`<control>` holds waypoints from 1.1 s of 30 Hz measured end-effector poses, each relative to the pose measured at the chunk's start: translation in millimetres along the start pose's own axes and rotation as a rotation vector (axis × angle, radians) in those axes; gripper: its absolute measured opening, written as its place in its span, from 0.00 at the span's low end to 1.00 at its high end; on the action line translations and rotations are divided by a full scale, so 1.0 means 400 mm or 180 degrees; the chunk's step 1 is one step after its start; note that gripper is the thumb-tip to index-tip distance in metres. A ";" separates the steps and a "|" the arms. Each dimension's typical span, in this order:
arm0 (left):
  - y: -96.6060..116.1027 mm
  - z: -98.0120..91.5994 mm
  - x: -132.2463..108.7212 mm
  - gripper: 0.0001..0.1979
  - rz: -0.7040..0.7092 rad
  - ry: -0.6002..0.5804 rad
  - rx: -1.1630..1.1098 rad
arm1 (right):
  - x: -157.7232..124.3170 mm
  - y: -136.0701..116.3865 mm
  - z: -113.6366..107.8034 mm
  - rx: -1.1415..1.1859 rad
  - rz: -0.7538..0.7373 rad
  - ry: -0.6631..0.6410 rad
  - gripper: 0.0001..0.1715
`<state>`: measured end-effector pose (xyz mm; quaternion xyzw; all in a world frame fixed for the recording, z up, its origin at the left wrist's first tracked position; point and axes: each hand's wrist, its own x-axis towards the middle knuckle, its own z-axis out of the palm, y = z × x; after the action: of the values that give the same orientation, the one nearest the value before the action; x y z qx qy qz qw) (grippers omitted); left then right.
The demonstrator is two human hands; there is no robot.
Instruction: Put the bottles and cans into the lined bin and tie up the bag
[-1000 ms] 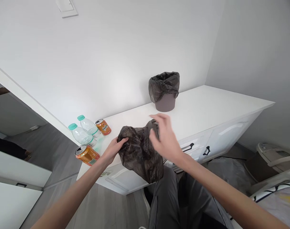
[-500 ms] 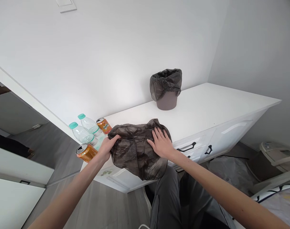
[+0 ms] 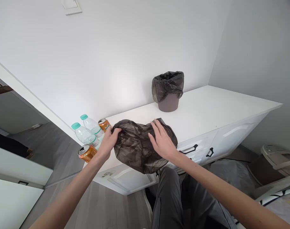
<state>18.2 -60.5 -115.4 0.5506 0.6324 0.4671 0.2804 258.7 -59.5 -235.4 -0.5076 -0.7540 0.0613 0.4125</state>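
A crumpled, dark see-through trash bag point(image 3: 137, 149) lies over the front edge of the white cabinet top, its lower part hanging down. My left hand point(image 3: 109, 141) pinches the bag's left edge between thumb and fingers. On the bag's right part rests my right hand point(image 3: 164, 144), fingers stretched out and nearly flat. Close to the left hand stand an orange soda can point(image 3: 87, 152) and another orange can point(image 3: 103, 124). Two clear plastic bottles with teal caps, a nearer bottle point(image 3: 84, 135) and a farther bottle point(image 3: 91, 125), stand between the cans.
Against the wall on the cabinet top point(image 3: 207, 108) stands a brownish trash can point(image 3: 168, 103), lined with a dark bag point(image 3: 167, 86) folded over its rim. Black handles point(image 3: 209, 152) stick out from the cabinet front. A lidded bin point(image 3: 273, 162) is on the floor at right.
The hanging lower part of the bag has drawn up a little and bunched. My right hand's fingers have lifted slightly and come closer together. The left hand keeps its pinch.
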 end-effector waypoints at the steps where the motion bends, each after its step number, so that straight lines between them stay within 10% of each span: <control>1: 0.028 0.001 -0.012 0.15 0.0203 -0.0115 0.0234 | 0.002 -0.039 -0.012 0.0177 -0.0134 0.0220 0.37; 7: 0.217 -0.024 -0.073 0.14 0.1158 -0.0941 0.0953 | -0.009 -0.231 -0.052 0.0701 -0.2038 0.0792 0.38; 13: 0.318 -0.040 -0.071 0.12 0.1285 -0.0399 0.0971 | -0.026 -0.278 0.023 0.0367 -0.2499 -0.0070 0.25; 22: 0.138 -0.003 0.111 0.11 -0.0273 -0.0082 -0.0609 | -0.033 -0.164 -0.001 0.0300 -0.1280 -0.1286 0.28; 33: -0.077 0.066 0.144 0.15 -0.0519 -0.0176 -0.0415 | 0.043 0.114 -0.168 -0.0064 -0.0053 -0.0739 0.23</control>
<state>14.2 3.5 -144.5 0.4907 0.6354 0.4675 0.3701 334.8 -45.7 -205.4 -0.4949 -0.8015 0.1087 0.3177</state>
